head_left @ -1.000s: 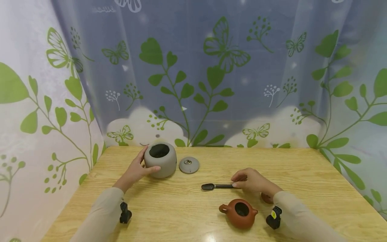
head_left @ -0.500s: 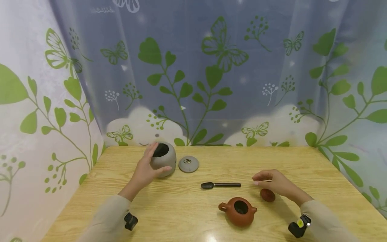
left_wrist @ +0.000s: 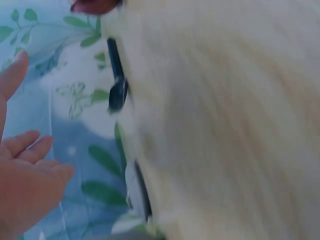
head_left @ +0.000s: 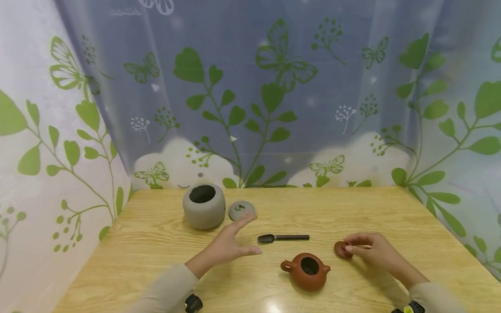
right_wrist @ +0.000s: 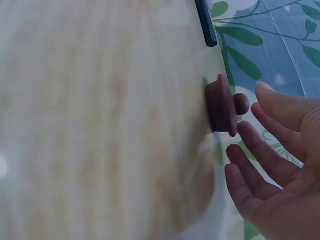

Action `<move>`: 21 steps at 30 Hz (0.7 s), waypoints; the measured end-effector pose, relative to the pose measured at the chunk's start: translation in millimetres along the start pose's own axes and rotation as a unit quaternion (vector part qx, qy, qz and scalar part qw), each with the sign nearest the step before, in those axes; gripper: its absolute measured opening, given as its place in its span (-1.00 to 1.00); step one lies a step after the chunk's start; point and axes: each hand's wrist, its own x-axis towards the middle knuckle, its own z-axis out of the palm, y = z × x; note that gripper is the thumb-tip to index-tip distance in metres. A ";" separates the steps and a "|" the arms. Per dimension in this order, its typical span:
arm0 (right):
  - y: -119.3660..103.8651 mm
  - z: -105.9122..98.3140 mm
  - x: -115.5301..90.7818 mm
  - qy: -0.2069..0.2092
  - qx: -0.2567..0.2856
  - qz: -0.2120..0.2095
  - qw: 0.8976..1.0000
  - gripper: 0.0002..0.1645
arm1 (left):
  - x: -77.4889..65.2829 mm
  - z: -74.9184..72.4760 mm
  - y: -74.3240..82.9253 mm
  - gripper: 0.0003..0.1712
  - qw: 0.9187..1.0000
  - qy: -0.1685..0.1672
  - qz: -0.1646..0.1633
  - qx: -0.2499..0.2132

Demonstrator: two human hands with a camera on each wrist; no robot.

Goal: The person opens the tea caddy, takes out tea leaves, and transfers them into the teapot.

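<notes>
My right hand (head_left: 375, 252) reaches to the small reddish-brown teapot lid (head_left: 342, 250), its thumb and fingers spread close about the round knob. In the right wrist view the teapot lid (right_wrist: 222, 106) lies on the table, and a gap shows between its knob and the thumb. My left hand (head_left: 224, 250) hangs over the table with thumb and fingers apart, holding nothing. Its fingertips overlap the grey jar lid (head_left: 237, 212) in the head view. Between the two hands stands a reddish-brown clay teapot (head_left: 309, 282), uncovered, its handle to the left and spout to the right.
A grey round jar (head_left: 203, 215) with a dark open mouth stands at the back left of the wooden table (head_left: 156, 269). Behind the teapot lies a black scoop (head_left: 289, 238), bowl to the left. A patterned curtain (head_left: 242, 95) hangs beyond the table's back edge.
My left hand has let go of the grey jar and moved right, toward the middle. The right hand has left the scoop's handle and moved right to the teapot lid.
</notes>
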 end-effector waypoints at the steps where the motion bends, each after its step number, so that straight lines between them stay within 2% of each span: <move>1: 1.1 1.2 -1.3 0.007 -0.002 -0.001 1.000 -0.63 | 1.4 4.9 1.1 0.00 1.000 -0.014 -0.007 -0.007; 6: 4.0 6.3 -4.4 0.023 0.014 -0.013 1.000 -0.64 | 9.2 27.9 4.8 -0.20 0.995 -0.079 -0.024 -0.063; 11: 5.0 9.5 -2.7 0.025 0.021 -0.017 0.999 -0.64 | 13.7 44.8 7.5 -0.43 0.985 -0.120 -0.038 -0.117; 15: 5.9 11.1 -1.9 0.023 0.030 -0.010 0.999 -0.63 | 14.5 54.8 8.7 -0.52 0.979 -0.132 -0.048 -0.147; 21: 6.5 12.7 -0.8 0.030 0.033 -0.006 0.999 -0.65 | 16.0 64.1 10.7 -0.64 0.977 -0.124 -0.055 -0.163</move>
